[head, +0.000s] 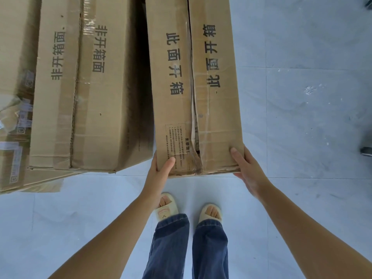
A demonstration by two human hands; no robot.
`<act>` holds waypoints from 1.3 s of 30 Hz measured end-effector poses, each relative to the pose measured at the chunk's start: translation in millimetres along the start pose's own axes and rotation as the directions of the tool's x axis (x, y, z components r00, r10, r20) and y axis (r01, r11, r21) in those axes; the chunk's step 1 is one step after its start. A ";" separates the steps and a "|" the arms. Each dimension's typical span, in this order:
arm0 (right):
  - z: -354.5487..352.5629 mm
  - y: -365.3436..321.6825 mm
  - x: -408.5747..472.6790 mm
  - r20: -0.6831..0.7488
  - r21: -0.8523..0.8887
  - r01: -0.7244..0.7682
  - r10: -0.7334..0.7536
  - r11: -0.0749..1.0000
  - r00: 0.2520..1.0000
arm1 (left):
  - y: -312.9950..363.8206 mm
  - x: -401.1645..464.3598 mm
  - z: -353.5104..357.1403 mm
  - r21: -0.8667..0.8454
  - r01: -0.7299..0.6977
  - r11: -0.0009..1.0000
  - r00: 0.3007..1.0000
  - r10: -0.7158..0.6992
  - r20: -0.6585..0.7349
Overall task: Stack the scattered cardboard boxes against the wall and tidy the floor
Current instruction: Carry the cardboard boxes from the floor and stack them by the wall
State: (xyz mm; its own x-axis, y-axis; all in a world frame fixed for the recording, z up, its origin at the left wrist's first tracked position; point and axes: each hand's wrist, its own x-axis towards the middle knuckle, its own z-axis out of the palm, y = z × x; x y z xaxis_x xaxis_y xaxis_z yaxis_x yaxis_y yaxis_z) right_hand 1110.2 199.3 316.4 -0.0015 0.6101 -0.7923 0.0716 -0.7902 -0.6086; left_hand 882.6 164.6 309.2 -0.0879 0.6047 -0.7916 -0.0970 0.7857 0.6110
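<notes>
A long narrow cardboard box (pixel 193 81) with black printed characters and a taped centre seam runs away from me, its near end raised above the floor. My left hand (pixel 159 172) grips its near left corner, thumb on top and fingers under the edge. My right hand (pixel 244 168) holds the near right corner, thumb on top and fingers beneath. To the left lies a wider cardboard box (pixel 84 93) with similar print, a dark gap between the two.
More cardboard (pixel 14 121) with torn tape and labels lies under and left of the wide box. The pale grey tiled floor (pixel 302 117) opens to the right. My feet in cream slippers (pixel 167 208) stand just behind the box end. Dark objects (pixel 366 151) sit at the right edge.
</notes>
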 end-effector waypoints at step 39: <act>-80.9 -246.6 -405.7 0.123 -0.164 0.506 -0.491 0.847 0.862 | 183.2 -427.7 82.7 -0.478 -0.327 0.815 0.932 0.196 -0.304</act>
State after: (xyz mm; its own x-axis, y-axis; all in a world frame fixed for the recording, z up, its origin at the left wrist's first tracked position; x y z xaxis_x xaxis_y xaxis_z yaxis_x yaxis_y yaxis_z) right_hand 1173.9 151.2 791.3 -0.1589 0.9071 -0.3897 0.2233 -0.3515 -0.9092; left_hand 984.5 60.7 758.9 -0.4022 0.6778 -0.6155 -0.5246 0.3804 0.7617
